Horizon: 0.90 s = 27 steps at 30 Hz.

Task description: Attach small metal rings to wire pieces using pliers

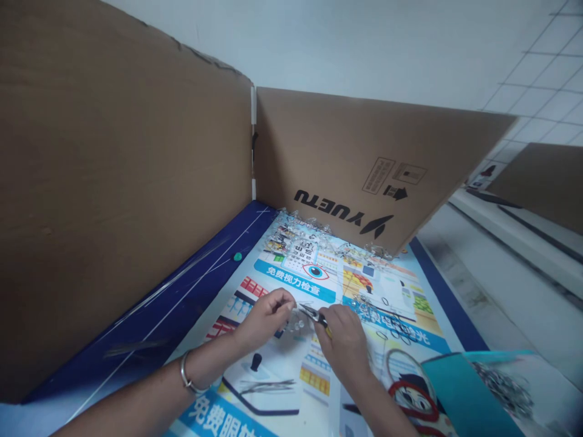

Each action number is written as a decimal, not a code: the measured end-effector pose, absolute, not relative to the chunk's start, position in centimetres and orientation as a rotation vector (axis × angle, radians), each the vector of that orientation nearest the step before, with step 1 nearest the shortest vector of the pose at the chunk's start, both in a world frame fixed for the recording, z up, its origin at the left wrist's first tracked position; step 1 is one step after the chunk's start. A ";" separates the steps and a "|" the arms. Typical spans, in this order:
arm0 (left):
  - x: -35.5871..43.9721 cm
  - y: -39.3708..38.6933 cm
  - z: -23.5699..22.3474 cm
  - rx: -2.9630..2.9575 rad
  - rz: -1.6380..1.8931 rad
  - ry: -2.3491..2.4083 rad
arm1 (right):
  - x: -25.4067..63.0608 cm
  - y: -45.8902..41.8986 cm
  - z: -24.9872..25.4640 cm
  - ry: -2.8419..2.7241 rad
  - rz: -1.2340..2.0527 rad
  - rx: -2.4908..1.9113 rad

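Small clear piece (297, 325) at the fingertips, pliers (313, 315) beside it

The small clear piece is above the middle of a printed sheet (277, 358), between the two hands and just beside the left fingertips. The left hand (268, 315) is nearly closed, thumb and forefinger pinched together on the piece, though the exact grip is too small to make out. The right hand (344, 337) is curled around the pliers, their tips pointing at the left fingers; how far the jaws part cannot be told. A metal bangle (184, 373) circles the left wrist. Thin wires (268, 386) lie on the sheet between the forearms, and dark loops (401, 331) lie right of the right hand. Nearer the right edge, a teal container (471, 394) holds a silvery heap (505, 388). More clear pieces (296, 226) line the sheet's far edge, below a standing cardboard panel (337, 145) marked YUETU
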<state>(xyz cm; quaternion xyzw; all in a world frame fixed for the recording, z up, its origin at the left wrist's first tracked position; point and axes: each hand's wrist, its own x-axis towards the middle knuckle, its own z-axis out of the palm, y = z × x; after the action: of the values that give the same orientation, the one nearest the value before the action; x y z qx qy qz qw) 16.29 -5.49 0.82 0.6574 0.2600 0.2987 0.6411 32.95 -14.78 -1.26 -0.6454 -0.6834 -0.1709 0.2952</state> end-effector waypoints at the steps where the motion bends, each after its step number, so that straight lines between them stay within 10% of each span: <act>1: 16.3 -5.5 0.8 1.515 0.677 0.588 | 33.0 -14.8 -1.3 -1.816 -0.449 -1.718; 27: 16.2 -5.9 0.7 1.540 0.556 0.555 | 32.8 -14.8 -1.4 -1.873 -0.452 -1.646</act>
<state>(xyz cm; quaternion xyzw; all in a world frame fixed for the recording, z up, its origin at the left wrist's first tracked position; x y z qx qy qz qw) 16.19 -5.89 0.69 0.6775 0.2441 0.2445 0.6493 32.76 -14.81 -1.39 -0.6200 -0.7051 -0.1702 0.2991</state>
